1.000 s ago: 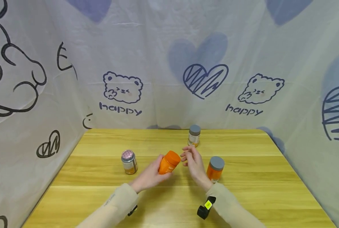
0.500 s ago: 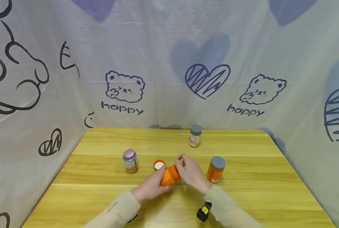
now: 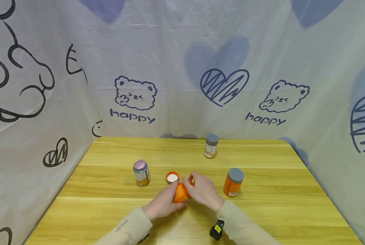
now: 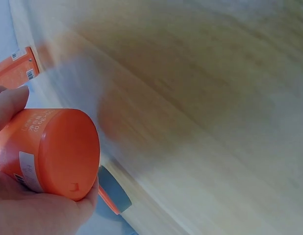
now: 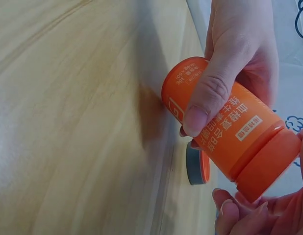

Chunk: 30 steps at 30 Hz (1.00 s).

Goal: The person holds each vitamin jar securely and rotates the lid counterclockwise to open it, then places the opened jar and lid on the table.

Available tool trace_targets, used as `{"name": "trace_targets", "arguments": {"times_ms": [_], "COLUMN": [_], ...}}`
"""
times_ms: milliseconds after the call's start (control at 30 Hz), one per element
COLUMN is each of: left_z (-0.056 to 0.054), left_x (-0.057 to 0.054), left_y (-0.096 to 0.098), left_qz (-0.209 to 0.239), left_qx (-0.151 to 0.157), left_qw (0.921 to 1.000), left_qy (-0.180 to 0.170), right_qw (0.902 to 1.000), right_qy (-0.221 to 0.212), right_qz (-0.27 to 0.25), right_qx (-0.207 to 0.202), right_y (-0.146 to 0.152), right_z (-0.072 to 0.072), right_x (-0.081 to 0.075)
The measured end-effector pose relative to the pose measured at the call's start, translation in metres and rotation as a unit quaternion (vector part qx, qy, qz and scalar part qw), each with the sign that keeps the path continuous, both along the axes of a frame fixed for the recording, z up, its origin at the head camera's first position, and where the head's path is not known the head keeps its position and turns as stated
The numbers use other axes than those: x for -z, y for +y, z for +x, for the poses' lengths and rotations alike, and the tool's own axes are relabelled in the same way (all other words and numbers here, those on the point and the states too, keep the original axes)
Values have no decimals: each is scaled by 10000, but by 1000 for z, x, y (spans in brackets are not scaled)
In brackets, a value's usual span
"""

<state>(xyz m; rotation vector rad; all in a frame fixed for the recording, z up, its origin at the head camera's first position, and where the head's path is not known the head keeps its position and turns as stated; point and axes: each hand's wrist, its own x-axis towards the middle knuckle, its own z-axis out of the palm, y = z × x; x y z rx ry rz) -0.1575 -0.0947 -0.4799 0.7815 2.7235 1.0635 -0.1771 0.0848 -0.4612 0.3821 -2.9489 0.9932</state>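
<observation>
My left hand [image 3: 164, 200] grips the body of an orange supplement bottle [image 3: 180, 194], tilted with its base to the left. The thumb lies along the label in the right wrist view. My right hand [image 3: 203, 190] has its fingers curled around the bottle's orange cap [image 5: 269, 164] at the other end. The cap sits on the bottle neck. Just behind the bottle, a loose grey lid [image 3: 172, 177] lies upside down on the table, showing an orange rim and white inside.
A small jar [image 3: 141, 173] topped with pink foil stands to the left. On the right is an orange jar [image 3: 232, 187] with a grey lid, and a pale jar [image 3: 211, 149] with a grey lid stands farther back. A printed cloth [image 3: 176, 68] hangs behind the wooden table [image 3: 277, 204].
Both hands and the orange bottle have come lower and nearer. The right hand has moved from beside the bottle onto its cap. The loose lid, hidden at first, now shows.
</observation>
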Motion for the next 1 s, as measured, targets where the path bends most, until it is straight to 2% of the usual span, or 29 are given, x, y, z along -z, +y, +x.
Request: {"name": "trace_targets", "arguments": {"times_ms": [267,567,800,1000], "left_z": [1,3,2,2], "left_x": [-1,0,1,5], "left_y": [1,2,0,-1], "left_qz": [8,-60,-30,10], "left_qx": [-27,39,43,36], "left_qw": [10000,9997,9999,10000], "left_qy": [-2,231,114,45], "right_qw": [9999,9998,9995,9997], "right_qy": [-101,-26,-206,-118], "right_qz": [35,105,70,-45], "right_qx": [72,180,238,191], "right_y": [-3,-6,-8,-10], "right_z": [1,2,4,6], "right_x": [0,4,7,9]}}
